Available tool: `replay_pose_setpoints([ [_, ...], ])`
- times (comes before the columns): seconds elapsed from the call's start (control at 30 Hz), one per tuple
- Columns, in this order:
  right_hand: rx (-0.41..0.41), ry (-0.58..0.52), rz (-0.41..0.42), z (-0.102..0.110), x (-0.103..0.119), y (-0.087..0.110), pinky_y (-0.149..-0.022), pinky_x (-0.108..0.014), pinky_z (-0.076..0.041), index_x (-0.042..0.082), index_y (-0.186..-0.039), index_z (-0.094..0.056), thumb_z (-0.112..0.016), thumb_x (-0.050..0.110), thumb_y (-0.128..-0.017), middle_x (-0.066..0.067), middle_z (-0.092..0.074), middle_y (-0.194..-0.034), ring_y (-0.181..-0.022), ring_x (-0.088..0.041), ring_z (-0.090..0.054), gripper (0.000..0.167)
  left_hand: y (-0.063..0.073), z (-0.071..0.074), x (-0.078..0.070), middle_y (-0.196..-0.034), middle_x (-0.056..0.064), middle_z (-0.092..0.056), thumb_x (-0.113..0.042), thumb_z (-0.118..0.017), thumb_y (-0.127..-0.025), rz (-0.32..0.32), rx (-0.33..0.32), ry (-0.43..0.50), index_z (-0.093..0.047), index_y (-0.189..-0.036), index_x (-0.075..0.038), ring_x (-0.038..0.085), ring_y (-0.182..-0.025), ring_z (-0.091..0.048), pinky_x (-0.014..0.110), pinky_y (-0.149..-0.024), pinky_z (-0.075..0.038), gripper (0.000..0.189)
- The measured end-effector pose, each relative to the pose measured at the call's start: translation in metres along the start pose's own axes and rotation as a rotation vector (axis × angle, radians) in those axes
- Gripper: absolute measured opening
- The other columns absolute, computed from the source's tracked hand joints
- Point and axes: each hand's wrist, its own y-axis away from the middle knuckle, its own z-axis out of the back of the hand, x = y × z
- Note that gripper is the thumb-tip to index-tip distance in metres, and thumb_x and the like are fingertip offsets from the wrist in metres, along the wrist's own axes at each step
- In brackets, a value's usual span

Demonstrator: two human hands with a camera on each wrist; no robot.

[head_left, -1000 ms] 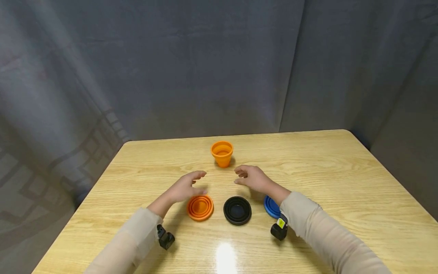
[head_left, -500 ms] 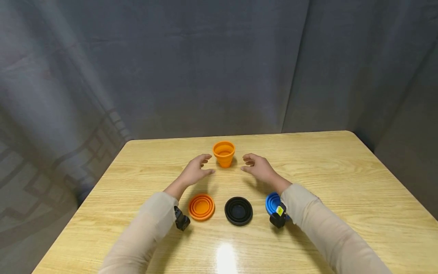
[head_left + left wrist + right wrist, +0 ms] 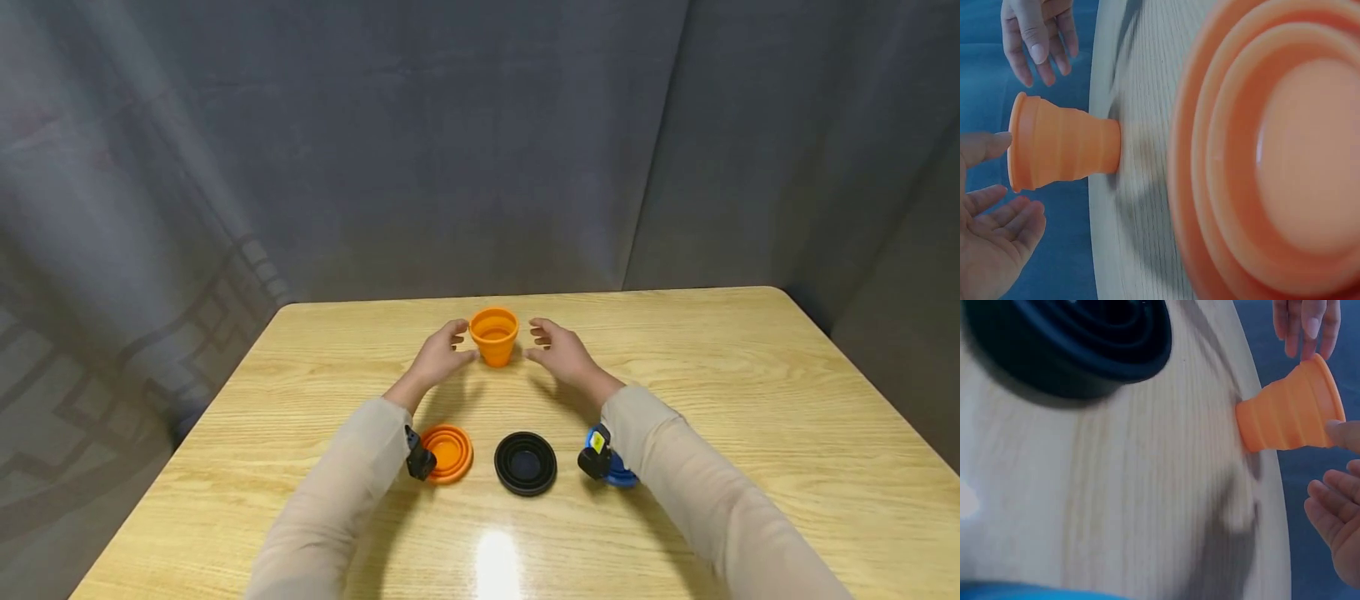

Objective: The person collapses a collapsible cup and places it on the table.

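Observation:
An orange collapsible cup, expanded and upright, stands toward the back of the table. My left hand is just left of it, thumb and fingers relaxed, close to the rim; whether they touch it I cannot tell. On the other side, my right hand stays a little apart from the cup, its fingers loosely bent around air. Both wrist views show the cup between the two hands. Nearer me lie a flattened orange cup, a flattened black cup and a flattened blue cup, partly hidden by the right wrist camera.
The wooden table ends at a back edge just beyond the standing cup. A grey curtain hangs behind it. A black camera on my left wrist overlaps the flattened orange cup in the head view.
Both hands have moved forward to the two sides of the standing cup, the left also shifting right. The cups have stayed in place on the table.

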Motion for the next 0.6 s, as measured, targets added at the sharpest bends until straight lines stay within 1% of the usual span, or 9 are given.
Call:
replay_pose_setpoints([
  [0.07, 0.001, -0.007, 0.002, -0.001, 0.001, -0.002, -0.087, -0.04, -0.038, -0.001, -0.128, -0.035, -0.06, 0.012, -0.081, -0.02, -0.046, -0.12, -0.106, -0.032, -0.046, 0.055, -0.003, -0.001, 0.0, -0.127, 0.013, -0.041, -0.015, -0.063, -0.079, -0.006, -0.003, 0.001, -0.035, -0.129, -0.003, 0.027, -0.112, -0.041, 0.037, -0.089, -0.037, 0.058],
  [0.1, 0.006, -0.01, 0.003, -0.002, 0.002, -0.003, -0.087, -0.04, -0.039, -0.001, -0.129, -0.034, -0.06, 0.011, -0.081, -0.021, -0.045, -0.121, -0.106, -0.032, -0.046, 0.056, -0.004, -0.001, 0.003, -0.124, 0.014, -0.043, -0.018, -0.064, -0.078, -0.035, -0.012, -0.006, -0.035, -0.128, -0.002, 0.026, -0.109, -0.043, 0.035, -0.087, -0.039, 0.059],
  [0.17, 0.014, -0.013, 0.002, -0.003, 0.003, -0.006, -0.087, -0.04, -0.039, 0.0, -0.13, -0.033, -0.06, 0.012, -0.081, -0.021, -0.045, -0.121, -0.106, -0.032, -0.046, 0.057, -0.007, -0.003, 0.003, -0.122, 0.015, -0.044, -0.018, -0.064, -0.078, -0.035, -0.012, -0.006, -0.034, -0.128, -0.001, 0.027, -0.108, -0.044, 0.035, -0.087, -0.039, 0.06],
  [0.3, 0.034, -0.013, 0.0, -0.006, 0.007, -0.009, -0.085, -0.038, -0.04, 0.0, -0.131, -0.031, -0.061, 0.013, -0.081, -0.02, -0.046, -0.121, -0.105, -0.031, -0.047, 0.059, -0.012, -0.006, 0.003, -0.12, 0.016, -0.045, -0.016, -0.064, -0.078, -0.01, -0.022, 0.008, -0.032, -0.129, 0.0, 0.026, -0.107, -0.045, 0.033, -0.086, -0.04, 0.062],
  [0.33, 0.037, -0.011, -0.001, -0.007, 0.008, -0.009, -0.085, -0.038, -0.04, 0.001, -0.131, -0.031, -0.061, 0.014, -0.081, -0.02, -0.046, -0.121, -0.104, -0.03, -0.047, 0.06, -0.013, -0.007, 0.001, -0.122, 0.016, -0.044, -0.012, -0.063, -0.078, 0.022, -0.02, 0.019, -0.031, -0.129, 0.0, 0.026, -0.109, -0.044, 0.035, -0.088, -0.038, 0.062],
  [0.4, 0.042, 0.009, 0.006, -0.008, 0.008, -0.009, -0.084, -0.037, -0.041, -0.001, -0.131, -0.031, -0.061, 0.014, -0.081, -0.02, -0.046, -0.121, -0.104, -0.03, -0.048, 0.06, -0.014, -0.01, 0.001, -0.122, 0.016, -0.045, -0.011, -0.063, -0.078, 0.037, -0.018, 0.032, -0.031, -0.129, 0.0, 0.026, -0.109, -0.044, 0.034, -0.088, -0.039, 0.061],
  [0.47, 0.043, 0.014, 0.006, -0.009, 0.007, -0.007, -0.084, -0.037, -0.041, -0.002, -0.131, -0.03, -0.061, 0.014, -0.081, -0.021, -0.046, -0.12, -0.103, -0.031, -0.049, 0.06, -0.014, -0.014, 0.0, -0.121, 0.017, -0.045, -0.009, -0.062, -0.078, 0.048, -0.011, 0.036, -0.031, -0.129, 0.001, 0.026, -0.108, -0.044, 0.033, -0.087, -0.039, 0.061],
  [0.6, 0.029, 0.011, 0.006, -0.01, 0.003, -0.004, -0.084, -0.036, -0.042, -0.001, -0.13, -0.031, -0.061, 0.014, -0.081, -0.022, -0.048, -0.118, -0.102, -0.031, -0.049, 0.059, -0.015, -0.022, 0.001, -0.12, 0.018, -0.045, -0.005, -0.061, -0.078, 0.043, -0.002, 0.043, -0.031, -0.128, 0.003, 0.026, -0.106, -0.046, 0.032, -0.085, -0.041, 0.059],
])
